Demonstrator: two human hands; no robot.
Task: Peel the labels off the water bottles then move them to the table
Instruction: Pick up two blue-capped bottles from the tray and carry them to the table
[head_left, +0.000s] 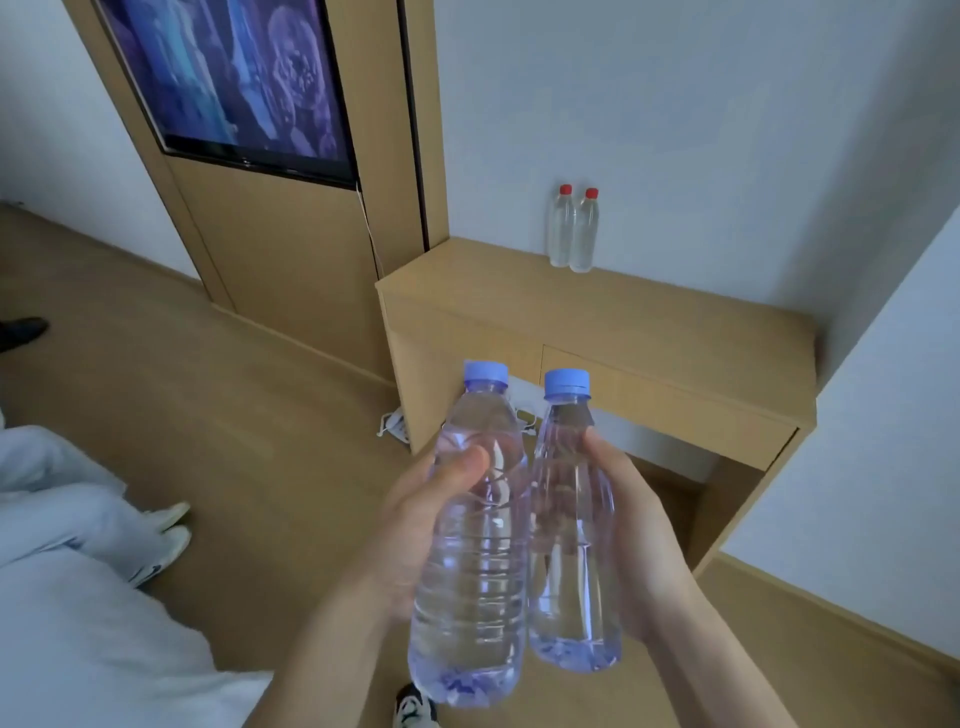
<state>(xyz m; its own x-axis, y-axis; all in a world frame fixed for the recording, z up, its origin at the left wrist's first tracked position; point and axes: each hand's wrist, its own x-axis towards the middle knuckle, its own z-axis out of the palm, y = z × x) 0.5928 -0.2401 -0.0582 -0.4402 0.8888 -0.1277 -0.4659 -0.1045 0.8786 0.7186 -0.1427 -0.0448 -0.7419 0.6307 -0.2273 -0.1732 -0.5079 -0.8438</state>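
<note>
Two hands: one bottle is gripped by each.
Left hand (410, 525): curled round the left blue-capped bottle (470, 566).
Right hand (644, 545): curled round the right blue-capped bottle (571, 566).
Position: held touching, label-free, in front of the wooden table (649, 332).
Table top: two red-capped bottles (583, 234) stood by the wall.

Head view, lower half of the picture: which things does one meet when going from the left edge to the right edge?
white bedding → left hand → left blue-capped bottle → right blue-capped bottle → right hand
</note>
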